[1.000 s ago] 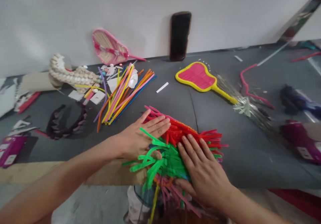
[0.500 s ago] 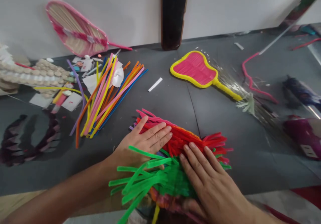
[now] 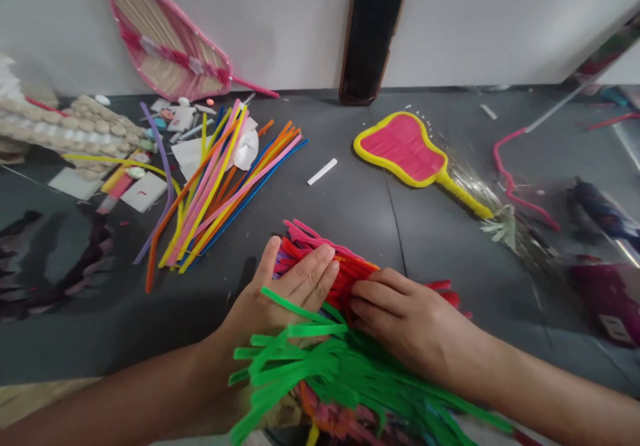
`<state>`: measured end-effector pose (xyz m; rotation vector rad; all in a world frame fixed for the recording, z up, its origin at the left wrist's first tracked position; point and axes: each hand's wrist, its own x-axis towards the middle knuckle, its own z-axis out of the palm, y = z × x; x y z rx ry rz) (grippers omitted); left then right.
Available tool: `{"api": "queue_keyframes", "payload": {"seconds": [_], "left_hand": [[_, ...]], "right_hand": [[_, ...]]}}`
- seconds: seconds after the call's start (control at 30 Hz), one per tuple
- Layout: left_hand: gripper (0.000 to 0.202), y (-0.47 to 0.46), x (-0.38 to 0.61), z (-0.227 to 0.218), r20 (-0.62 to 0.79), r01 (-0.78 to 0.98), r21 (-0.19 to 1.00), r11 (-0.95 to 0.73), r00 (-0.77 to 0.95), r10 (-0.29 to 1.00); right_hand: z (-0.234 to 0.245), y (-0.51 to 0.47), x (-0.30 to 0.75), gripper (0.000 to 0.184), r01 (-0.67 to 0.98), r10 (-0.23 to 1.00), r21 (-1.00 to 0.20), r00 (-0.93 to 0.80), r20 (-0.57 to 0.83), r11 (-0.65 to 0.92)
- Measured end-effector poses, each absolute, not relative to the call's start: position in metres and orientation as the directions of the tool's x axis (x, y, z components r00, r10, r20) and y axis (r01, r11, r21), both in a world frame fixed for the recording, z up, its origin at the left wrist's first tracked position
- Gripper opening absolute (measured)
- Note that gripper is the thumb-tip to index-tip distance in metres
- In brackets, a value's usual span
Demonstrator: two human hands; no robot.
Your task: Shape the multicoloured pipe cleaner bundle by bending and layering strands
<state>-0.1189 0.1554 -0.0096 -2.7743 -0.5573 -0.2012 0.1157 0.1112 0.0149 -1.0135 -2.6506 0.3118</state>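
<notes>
At the table's near edge is a thick piece made of pipe cleaners, with red pipe cleaners and pink ones along its far side. Green pipe cleaners fan out over its near side, with loose ends pointing left and lower right. My left hand lies with fingers stretched out over the left part of the red strands, its thumb raised apart. My right hand is closed, its bent fingertips gripping red strands at the middle. The palm hides part of the right end.
Left are loose coloured pipe cleaners, a dark scalloped headband and paper scraps. A pink-rimmed fan and a phone lean on the wall. A yellow-edged fan lies right, near a purple object.
My right hand has gone from lying flat to curled fingers on the red strands. The green strands now spread further to the lower right. My left hand has barely moved.
</notes>
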Motion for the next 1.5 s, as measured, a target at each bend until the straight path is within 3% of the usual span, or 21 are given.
{"api": "queue_keyframes", "payload": {"seconds": [0.13,0.23,0.33,0.5,0.7,0.93,1.17,1.5], "left_hand": [[0.043,0.149,-0.124,-0.009,0.228,0.383,-0.212,-0.899,0.914,0.336],[0.043,0.147,-0.124,-0.011,0.221,0.382,-0.196,-0.903,0.915,0.338],[0.042,0.147,-0.123,-0.013,0.223,0.379,-0.195,-0.905,0.915,0.335],[0.039,0.146,-0.123,-0.016,0.285,0.39,-0.176,-0.904,0.899,0.332],[0.032,0.148,-0.122,-0.02,0.28,0.379,-0.131,-0.916,0.9,0.333],[0.026,0.147,-0.119,-0.029,0.291,0.412,-0.198,-0.889,0.891,0.348],[0.028,0.149,-0.118,-0.035,0.353,0.447,-0.186,-0.875,0.862,0.365],[0.032,0.154,-0.117,-0.037,0.362,0.439,-0.209,-0.874,0.865,0.348]], "right_hand": [[0.02,0.109,0.122,0.023,0.598,0.707,-0.398,-0.668,0.232,0.696],[0.023,0.11,0.123,0.027,0.672,0.818,-0.474,-0.519,0.246,0.569],[0.024,0.113,0.119,0.029,0.789,0.892,-0.416,-0.416,0.178,0.452],[0.025,0.118,0.113,0.026,0.868,0.896,-0.221,-0.43,0.114,0.445],[0.025,0.12,0.117,0.037,0.825,0.889,-0.329,-0.424,0.174,0.458],[0.025,0.125,0.116,0.036,0.748,0.853,-0.426,-0.504,0.135,0.509],[0.028,0.123,0.12,0.04,0.733,0.79,-0.296,-0.583,0.19,0.612],[0.029,0.118,0.123,0.036,0.725,0.743,-0.166,-0.661,0.104,0.669]]}}
